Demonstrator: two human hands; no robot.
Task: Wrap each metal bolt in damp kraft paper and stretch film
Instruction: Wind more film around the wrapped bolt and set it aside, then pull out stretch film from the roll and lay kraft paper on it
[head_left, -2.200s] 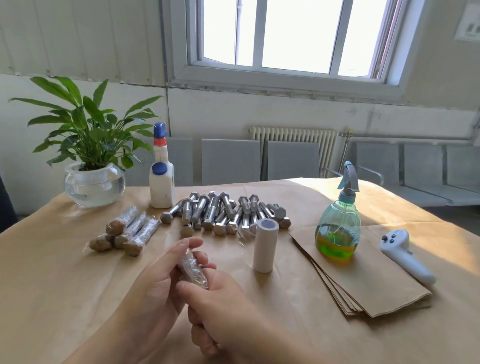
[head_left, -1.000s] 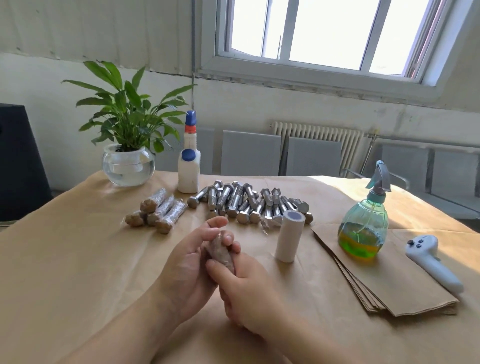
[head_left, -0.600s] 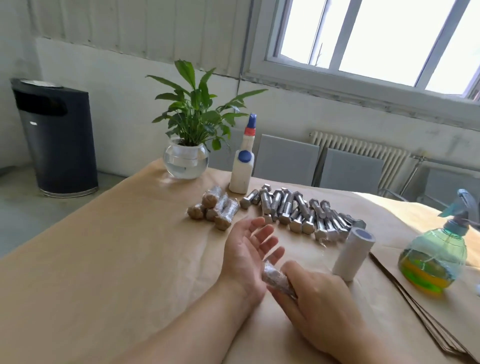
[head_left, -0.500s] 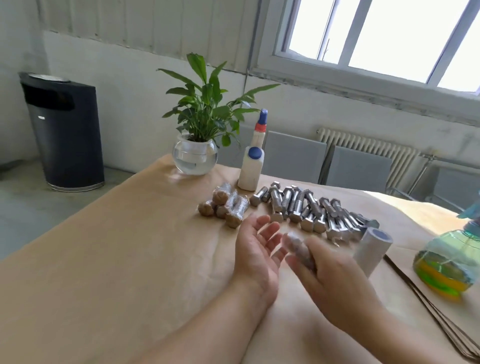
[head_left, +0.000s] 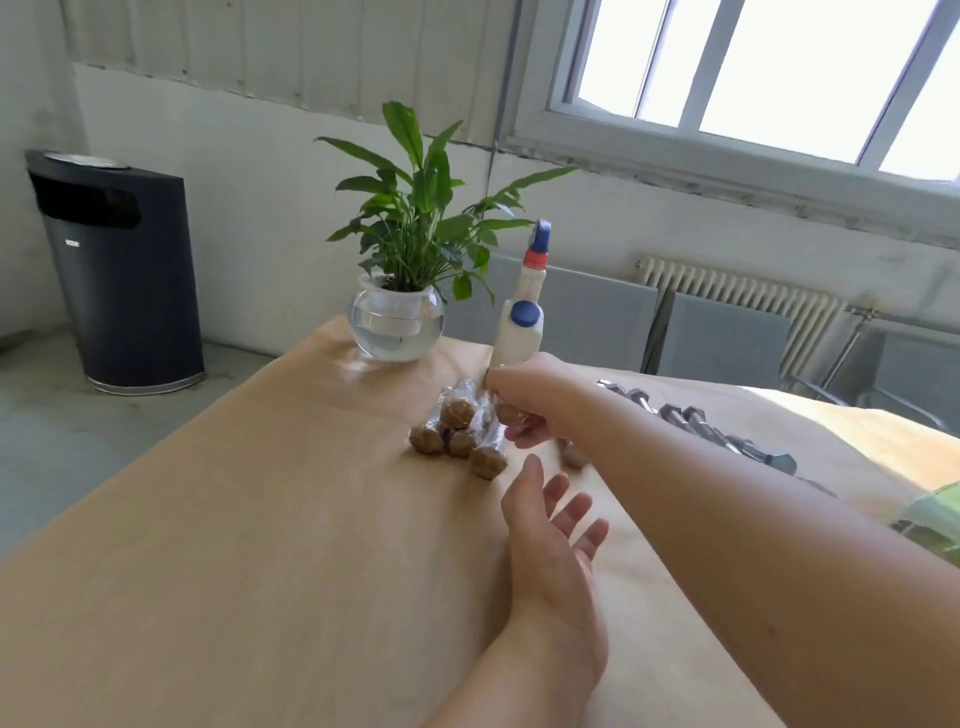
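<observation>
— Where is the wrapped bolt?
— Centre frame, pinched by the right hand, touching the pile of wrapped bolts
— The left hand?
— Below it, fingers spread, holding nothing

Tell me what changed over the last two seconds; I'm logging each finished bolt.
The right hand took the wrapped bolt out of the two-handed hold and carried it away from the body to the pile of wrapped bolts, its grip not yet released. The left hand let go and now lies open on the table. The pile, the glue bottle and the bare bolts stayed put.
</observation>
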